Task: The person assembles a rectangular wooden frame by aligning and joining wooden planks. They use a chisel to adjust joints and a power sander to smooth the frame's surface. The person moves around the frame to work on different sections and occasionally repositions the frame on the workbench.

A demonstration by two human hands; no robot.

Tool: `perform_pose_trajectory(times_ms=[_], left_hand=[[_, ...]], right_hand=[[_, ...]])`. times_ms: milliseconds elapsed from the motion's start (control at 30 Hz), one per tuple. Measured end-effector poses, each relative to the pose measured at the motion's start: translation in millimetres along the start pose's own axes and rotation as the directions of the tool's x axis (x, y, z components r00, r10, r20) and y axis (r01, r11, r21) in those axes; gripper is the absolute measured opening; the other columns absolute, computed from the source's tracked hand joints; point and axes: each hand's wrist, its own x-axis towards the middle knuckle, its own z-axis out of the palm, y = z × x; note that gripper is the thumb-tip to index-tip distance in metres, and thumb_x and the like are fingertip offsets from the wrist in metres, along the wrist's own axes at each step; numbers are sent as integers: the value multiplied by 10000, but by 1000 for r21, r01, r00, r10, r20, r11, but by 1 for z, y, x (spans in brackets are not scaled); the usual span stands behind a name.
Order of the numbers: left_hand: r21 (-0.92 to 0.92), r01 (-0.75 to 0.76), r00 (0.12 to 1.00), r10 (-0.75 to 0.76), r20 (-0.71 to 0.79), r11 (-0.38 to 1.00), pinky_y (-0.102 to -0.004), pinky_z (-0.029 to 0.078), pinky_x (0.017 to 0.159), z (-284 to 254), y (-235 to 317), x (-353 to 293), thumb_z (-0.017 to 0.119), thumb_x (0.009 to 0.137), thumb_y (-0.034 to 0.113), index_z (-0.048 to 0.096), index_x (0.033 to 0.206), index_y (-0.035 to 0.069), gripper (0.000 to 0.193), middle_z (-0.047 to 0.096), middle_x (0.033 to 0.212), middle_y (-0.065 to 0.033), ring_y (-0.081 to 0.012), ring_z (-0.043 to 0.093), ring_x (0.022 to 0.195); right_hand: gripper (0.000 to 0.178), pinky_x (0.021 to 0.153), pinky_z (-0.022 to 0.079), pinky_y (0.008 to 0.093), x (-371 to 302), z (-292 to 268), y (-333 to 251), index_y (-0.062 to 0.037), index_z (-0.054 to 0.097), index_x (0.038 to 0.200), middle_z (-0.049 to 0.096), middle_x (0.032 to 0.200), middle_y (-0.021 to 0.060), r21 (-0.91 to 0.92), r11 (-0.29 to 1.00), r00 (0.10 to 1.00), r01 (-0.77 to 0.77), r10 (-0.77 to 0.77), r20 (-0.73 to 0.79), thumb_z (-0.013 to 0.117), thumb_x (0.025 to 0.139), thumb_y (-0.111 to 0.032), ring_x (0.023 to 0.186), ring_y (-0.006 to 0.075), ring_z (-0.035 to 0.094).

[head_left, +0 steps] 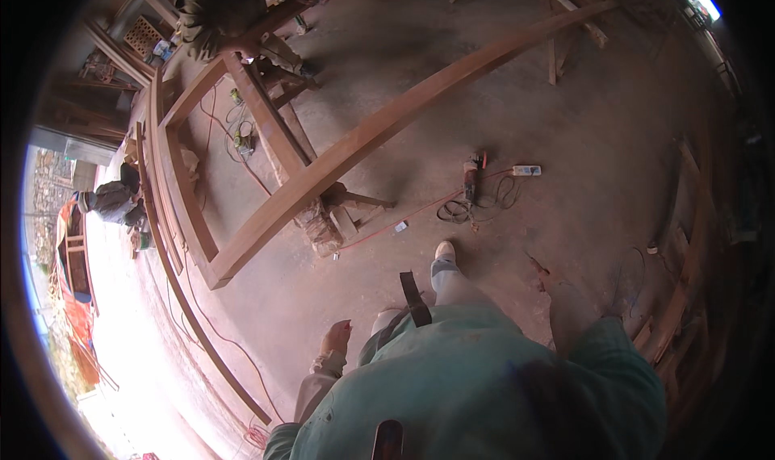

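Note:
My left hand (337, 337) hangs low beside my body, nothing plainly seen in it; its fingers are too small to read. Out to my right, my right hand (542, 276) hangs over the floor, smeared by motion. Neither hand touches the large wooden frame (363, 141) ahead, whose long beam runs from near left to far right. A rough wooden trestle (319, 227) stands under it. On the floor ahead lies a corded power tool (471, 176), apart from both hands.
A white power strip (527, 170) and a red cord (408, 216) lie on the floor. A co-worker (211, 12) leans over the frame's far left end; another person (117, 202) is at the left. Long timbers (682, 286) stand at the right. A thin strip (190, 307) curves along the left.

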Motion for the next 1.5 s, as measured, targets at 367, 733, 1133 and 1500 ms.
perform_pose_trajectory(times_ms=[367,733,1133,1500], left_hand=[[-240,211,952,-255,-170,948,-334,516,821,-41,-150,-202,524,957,303,611,1188,82,331,687,1022,-105,-224,653,992],[-764,-13,978,167,125,646,-416,363,1025,-67,-9,-179,442,963,510,383,1409,90,615,480,1397,-91,-217,483,1256],[-880,-87,996,20,-87,467,-327,498,771,-6,131,-51,520,966,285,571,1150,34,316,669,1046,-163,-261,651,936],[-468,90,992,-38,119,879,-186,374,440,74,247,58,539,927,146,627,1123,51,235,558,691,0,-67,550,597]], right_hand=[[355,563,496,400,-76,143,-104,-2,519,863,628,758,155,-121,798,807,591,-584,87,530,947,-348,595,256,644],[260,691,484,468,-341,299,-215,-58,533,1026,651,861,160,-7,-131,-101,991,-790,604,553,917,-294,792,390,628],[234,741,497,428,-191,146,-139,-73,600,968,659,903,149,-58,245,251,968,-921,297,601,864,-283,870,338,636],[308,523,527,371,88,-38,168,14,574,1057,647,862,143,642,766,937,41,193,-291,563,938,-270,672,229,651]])
